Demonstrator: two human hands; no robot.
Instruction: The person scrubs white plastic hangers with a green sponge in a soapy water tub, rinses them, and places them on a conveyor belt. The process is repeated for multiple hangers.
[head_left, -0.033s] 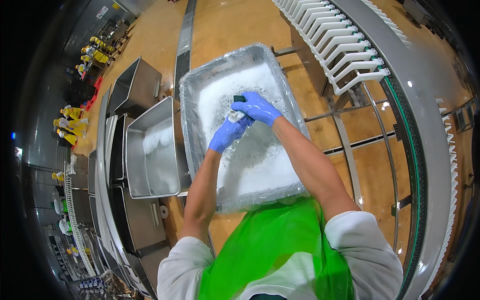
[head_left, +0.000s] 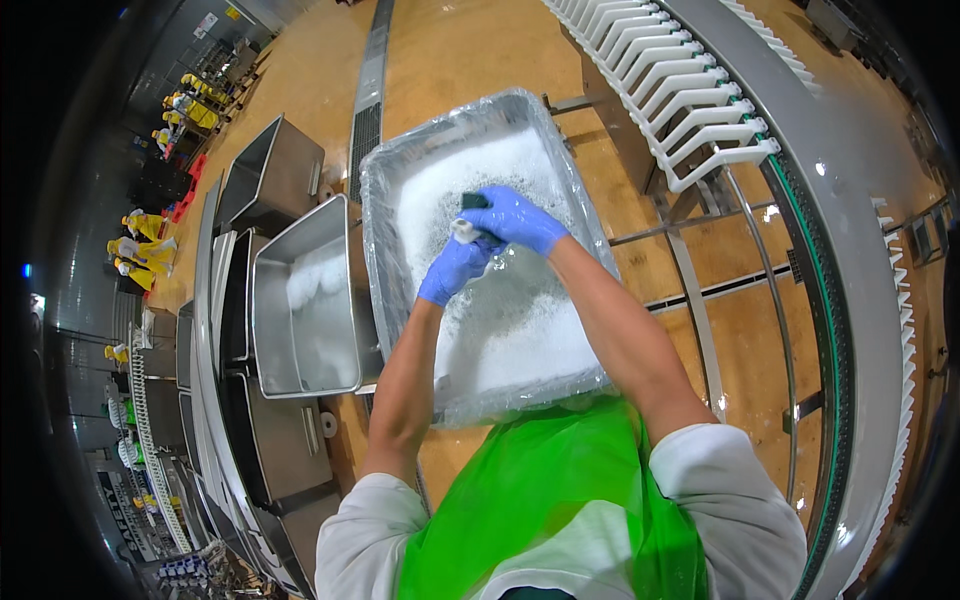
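Observation:
Both hands wear blue gloves and meet above a plastic-lined tub of white suds. My right hand is closed on a dark green scouring pad, pressing it near a small white piece that sticks up out of my left hand. The left fingers are wrapped round that piece. Most of it is hidden by the gloves, and its kind does not show.
Left of the tub stands a metal bin with some foam inside. More steel bins line that side. On the right curves a conveyor with white prongs. A floor drain runs beyond. People in yellow are far left.
My right hand and the green pad have shifted slightly left and down against the white piece. My left hand has hardly moved.

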